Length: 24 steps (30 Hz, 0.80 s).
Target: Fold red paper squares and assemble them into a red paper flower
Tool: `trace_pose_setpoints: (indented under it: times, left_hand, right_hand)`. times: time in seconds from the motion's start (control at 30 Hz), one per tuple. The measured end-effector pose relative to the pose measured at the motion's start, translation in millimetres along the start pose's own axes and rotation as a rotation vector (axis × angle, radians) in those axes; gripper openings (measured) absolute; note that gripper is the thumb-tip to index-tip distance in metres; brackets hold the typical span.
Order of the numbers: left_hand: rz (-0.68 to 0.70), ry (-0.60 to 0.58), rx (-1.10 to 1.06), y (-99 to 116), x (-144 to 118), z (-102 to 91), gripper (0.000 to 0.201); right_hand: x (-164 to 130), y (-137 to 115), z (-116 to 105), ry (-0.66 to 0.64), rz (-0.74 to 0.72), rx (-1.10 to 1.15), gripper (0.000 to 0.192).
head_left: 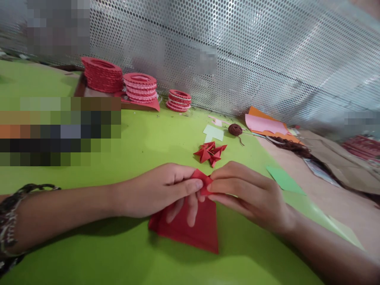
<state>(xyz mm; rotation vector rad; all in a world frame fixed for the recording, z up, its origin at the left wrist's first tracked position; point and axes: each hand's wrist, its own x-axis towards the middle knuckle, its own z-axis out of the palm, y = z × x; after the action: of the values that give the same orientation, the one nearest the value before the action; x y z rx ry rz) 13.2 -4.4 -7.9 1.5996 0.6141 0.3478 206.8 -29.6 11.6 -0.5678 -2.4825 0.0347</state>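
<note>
Green tabletop (124, 150) backed by a perforated metal screen (267, 59) held the work. At its near middle, a small red paper piece (203, 181) sat pinched between both hands just above a stack of red sheets (190, 231). The left hand (157, 190) gripped it with thumb and forefinger closed, other fingers resting on the stack; the right hand (249, 190) pinched the other side, fingers closed. Judging by the creases, a fold was in progress, and the next move seemed to call for pressing the edge flat with steady fingertips. Just beyond lay a pile of folded red pieces (210, 152), then a thread ball (235, 129). Farther back stood stacks of red rings (139, 87). No containers showed.
</note>
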Motion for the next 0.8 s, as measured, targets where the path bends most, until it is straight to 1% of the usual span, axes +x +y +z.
trace_pose_setpoints:
  times: [0.1,0.17,0.2,0.27,0.37,0.4,0.47,0.6,0.7,0.8]
  left_hand:
    - [-0.017,0.000,0.001,1,0,-0.3,0.022]
    - [-0.025,0.006,0.004,2,0,-0.6,0.022]
    - [-0.032,0.006,0.006,3,0,-0.8,0.022]
    - [-0.033,0.001,0.020,3,0,-0.8,0.021]
    - [0.024,0.003,0.079,2,-1,0.1,0.020]
    - [0.045,0.010,0.105,1,-1,0.7,0.020]
    - [0.040,0.026,0.149,2,-1,2.1,0.022]
    - [-0.023,0.057,0.183,7,-2,3.9,0.022]
    - [0.001,0.063,0.184,7,-1,3.2,0.021]
    - [0.046,0.073,0.150,3,1,1.9,0.022]
  right_hand:
    - [0,0,0,0.036,0.005,0.047,0.007]
    - [3,-2,1,0.054,0.045,0.082,0.007]
    - [4,-3,1,0.063,0.089,0.105,0.006]
    - [7,-5,4,0.079,0.224,0.166,0.007]
    - [8,-7,7,0.105,0.421,0.280,0.008]
    - [8,-7,8,0.117,0.462,0.304,0.008]
    - [7,-8,10,0.146,0.511,0.313,0.007]
    - [7,-10,10,0.168,0.507,0.226,0.005]
    - [8,-12,10,0.179,0.448,0.191,0.005]
    - [8,-13,12,0.168,0.404,0.194,0.008]
